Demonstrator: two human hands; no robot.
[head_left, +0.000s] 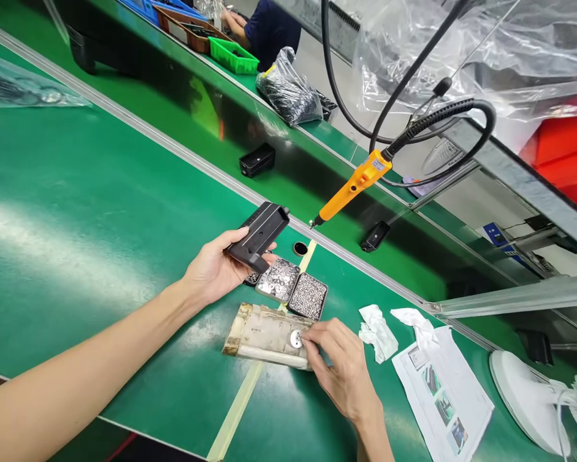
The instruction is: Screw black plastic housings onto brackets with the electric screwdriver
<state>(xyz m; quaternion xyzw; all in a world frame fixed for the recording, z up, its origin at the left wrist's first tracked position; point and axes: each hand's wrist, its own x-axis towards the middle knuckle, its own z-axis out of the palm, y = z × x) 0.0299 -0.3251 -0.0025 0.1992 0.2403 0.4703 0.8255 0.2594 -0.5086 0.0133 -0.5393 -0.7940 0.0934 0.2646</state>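
My left hand (214,266) is wrapped round a black plastic housing (260,232), tilted above the bench beside the small parts trays. Thumb and fingertips of my right hand (343,362) are closed at the edge of a small round silver disc (296,339) with holes in it. That disc is over a worn, taped, off-white block (264,328) lying flat on the bench. Just behind the block are a tray of shiny flat metal pieces (277,280) and a tray of small metal parts (308,296). A third tray is partly hidden by the left hand and housing.
An orange electric screwdriver (350,189) hangs by its cable above the rail (365,263). Black housings (257,160) lie on the green strip behind. Crumpled tissues (377,332), a picture sheet (445,391) and a white fan (529,398) are rightward. A co-worker (273,32) sits opposite.
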